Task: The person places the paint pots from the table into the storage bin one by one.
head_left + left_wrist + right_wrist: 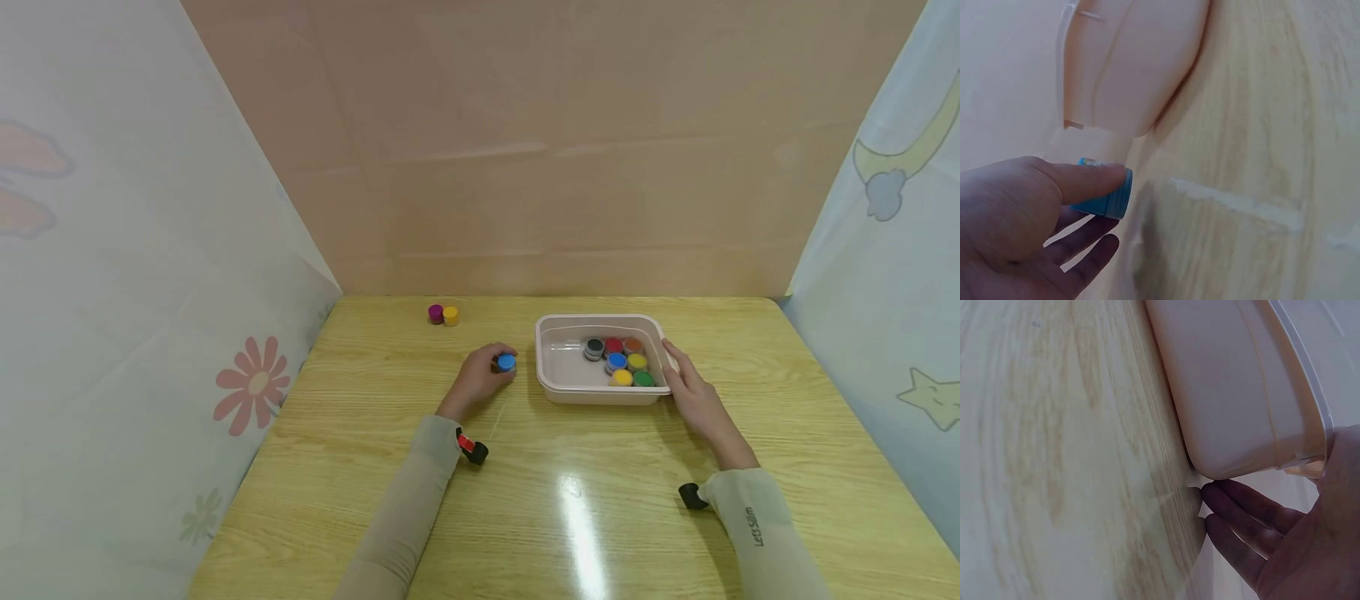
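Note:
My left hand (480, 377) pinches a small blue-lidded paint pot (507, 362) between thumb and fingers, just left of a pale pink plastic box (599, 395). In the left wrist view the blue pot (1107, 195) lies tilted on its side in the grip, apart from the box wall (1141, 62). My right hand (697, 398) holds the box by its right end, thumb at the rim. The right wrist view has its fingers (1250, 506) against the outside of the box's lower corner. Inside the box, several pots with coloured lids, such as a green one (643, 379), sit toward the right.
A purple pot (436, 314) and a yellow pot (451, 316) stand side by side near the back of the wooden table (375, 467). Brown sheeting (555, 167) rises behind the table, and patterned cloth (150, 250) hangs on either side.

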### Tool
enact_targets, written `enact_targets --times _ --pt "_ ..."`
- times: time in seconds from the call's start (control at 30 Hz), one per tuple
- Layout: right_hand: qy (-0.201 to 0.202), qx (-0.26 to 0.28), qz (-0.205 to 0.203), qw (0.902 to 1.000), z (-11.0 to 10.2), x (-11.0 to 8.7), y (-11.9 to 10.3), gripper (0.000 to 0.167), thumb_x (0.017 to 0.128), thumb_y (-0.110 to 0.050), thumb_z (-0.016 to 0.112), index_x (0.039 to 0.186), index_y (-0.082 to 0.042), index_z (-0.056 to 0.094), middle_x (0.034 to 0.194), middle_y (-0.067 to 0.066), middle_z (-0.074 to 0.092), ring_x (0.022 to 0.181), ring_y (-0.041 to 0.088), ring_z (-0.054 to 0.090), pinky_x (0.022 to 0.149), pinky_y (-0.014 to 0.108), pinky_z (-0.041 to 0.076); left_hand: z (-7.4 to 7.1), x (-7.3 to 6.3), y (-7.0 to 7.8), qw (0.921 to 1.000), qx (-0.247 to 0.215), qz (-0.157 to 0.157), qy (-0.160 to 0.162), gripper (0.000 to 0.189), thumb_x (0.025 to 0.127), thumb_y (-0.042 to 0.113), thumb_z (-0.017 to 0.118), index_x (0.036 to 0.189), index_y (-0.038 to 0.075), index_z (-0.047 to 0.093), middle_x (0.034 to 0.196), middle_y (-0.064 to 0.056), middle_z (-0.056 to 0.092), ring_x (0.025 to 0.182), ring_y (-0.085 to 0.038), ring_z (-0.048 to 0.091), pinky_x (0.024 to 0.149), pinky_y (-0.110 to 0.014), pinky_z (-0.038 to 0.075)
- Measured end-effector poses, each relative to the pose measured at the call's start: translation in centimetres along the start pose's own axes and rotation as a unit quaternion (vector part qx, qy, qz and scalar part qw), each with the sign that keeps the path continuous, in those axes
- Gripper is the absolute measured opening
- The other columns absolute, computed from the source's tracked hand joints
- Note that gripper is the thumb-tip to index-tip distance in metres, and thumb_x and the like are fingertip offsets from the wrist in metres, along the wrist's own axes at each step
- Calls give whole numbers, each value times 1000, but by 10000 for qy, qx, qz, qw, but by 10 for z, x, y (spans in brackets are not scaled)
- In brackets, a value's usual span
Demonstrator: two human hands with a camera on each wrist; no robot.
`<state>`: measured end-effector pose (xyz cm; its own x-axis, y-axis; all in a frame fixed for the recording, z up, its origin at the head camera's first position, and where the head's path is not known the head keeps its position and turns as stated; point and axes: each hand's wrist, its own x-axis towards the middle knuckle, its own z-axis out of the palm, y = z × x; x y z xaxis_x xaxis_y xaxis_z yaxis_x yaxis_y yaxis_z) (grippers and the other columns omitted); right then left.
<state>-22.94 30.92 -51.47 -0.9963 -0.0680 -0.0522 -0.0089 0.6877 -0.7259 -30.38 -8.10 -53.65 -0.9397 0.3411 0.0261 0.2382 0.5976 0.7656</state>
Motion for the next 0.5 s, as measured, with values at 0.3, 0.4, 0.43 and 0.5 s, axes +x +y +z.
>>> enact_targets --times 0.3,0.4,0.43,0.5 --pt "41 8 -60 10000 1 0 1 62 113 -47 21 168 -23 5 162 38 22 140 69 27 107 84 25 -10 -4 11 9991 -323 -121 231 36 98 23 74 132 15 66 127 -1 67 106 -22 63 98 -40 56" --pt "30 26 -65 10000 0 -1 1 62 113 -46 21 168 -23 5 162 38 21 140 69 26 107 84 24 -12 -5 14 9991 -293 -50 313 36 96 22 76 130 15 66 128 -2 68 105 -21 64 98 -38 56" --pt "30 30 -66 10000 0 -1 1 62 113 -47 21 168 -23 5 162 38 21 140 69 26 107 84 24 -13 -5 15 9990 -309 -39 325 36 96 21 77 130 14 66 128 -2 68 104 -21 64 97 -38 56" --pt "17 38 -55 10000 0 0 1 62 113 -47 21 168 -24 4 163 37 20 141 69 26 107 84 24 -13 -6 16 9989 -315 -28 343 36 95 20 77 129 14 66 128 -2 69 104 -21 65 97 -38 57"
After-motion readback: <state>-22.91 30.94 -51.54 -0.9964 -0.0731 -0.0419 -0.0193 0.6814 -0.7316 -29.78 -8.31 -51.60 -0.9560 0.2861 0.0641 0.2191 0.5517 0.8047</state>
